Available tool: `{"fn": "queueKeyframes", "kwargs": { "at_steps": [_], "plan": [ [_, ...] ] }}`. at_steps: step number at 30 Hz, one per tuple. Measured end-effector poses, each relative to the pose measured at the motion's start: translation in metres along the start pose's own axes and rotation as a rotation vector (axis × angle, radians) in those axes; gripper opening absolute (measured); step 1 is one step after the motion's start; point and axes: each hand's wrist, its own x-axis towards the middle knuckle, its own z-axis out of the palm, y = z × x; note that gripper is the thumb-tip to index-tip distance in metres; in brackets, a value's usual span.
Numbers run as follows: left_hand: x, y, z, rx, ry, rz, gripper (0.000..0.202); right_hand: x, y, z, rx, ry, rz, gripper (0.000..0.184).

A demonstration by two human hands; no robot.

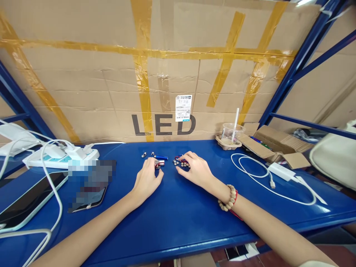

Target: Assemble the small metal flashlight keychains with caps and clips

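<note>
On the blue shelf top (180, 211), my left hand (148, 178) is curled around a small red cylindrical piece (159, 164) and touches it. My right hand (194, 168) lies over a pile of several small round silver button cells (182, 163), its fingertips pinching among them. A short blue tube (161, 157) and two small silver metal caps (147, 154) lie just beyond my left hand. On my right wrist I wear a wooden bead bracelet (228, 198).
A white power strip (55, 157) with plugs and cables sits at the left, with a tablet (27, 202) and a phone (87, 198) near it. A plastic cup with straw (232, 135), a white charger cable (267, 176), and cardboard boxes (272, 146) are at the right. A taped cardboard wall stands behind.
</note>
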Motion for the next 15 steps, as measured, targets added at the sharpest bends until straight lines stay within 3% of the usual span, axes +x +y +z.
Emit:
{"fn": "queueKeyframes", "kwargs": {
  "at_steps": [8,12,15],
  "plan": [
    [-0.001,-0.001,0.0,-0.014,0.016,0.014,0.007,-0.001,-0.004,0.003,0.254,0.026,0.009,0.008],
    [0.002,-0.003,0.002,-0.043,0.016,-0.035,0.007,-0.001,-0.01,0.002,0.556,0.012,0.076,0.036],
    [0.002,-0.003,0.001,-0.067,0.01,-0.038,0.007,0.0,-0.018,-0.004,1.047,-0.084,0.183,0.054]
  ]
}}
